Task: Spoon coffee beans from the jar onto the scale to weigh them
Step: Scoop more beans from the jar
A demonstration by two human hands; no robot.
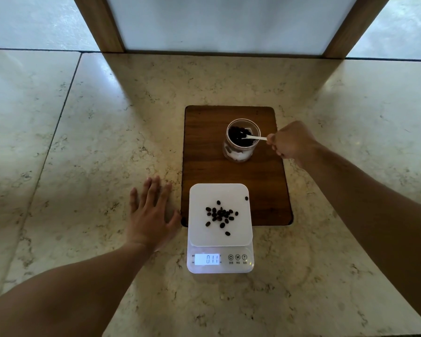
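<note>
A clear open jar (241, 152) with dark coffee beans stands on a dark wooden board (204, 152). My right hand (292, 142) pinches the handle of a small white spoon (257, 137), whose bowl dips into the beans inside the jar. A white digital scale (199, 234) sits in front, overlapping the board's near edge. Several coffee beans (220, 215) lie scattered on its platform, one apart near the right corner. Its lit display (207, 259) reads 0.11. My left hand (151, 215) rests flat on the counter, fingers spread, just left of the scale.
The beige marble counter (83, 142) stretches wide on both sides. At the back stand a frosted panel (229, 23) and two wooden posts (100, 23), with windows beyond.
</note>
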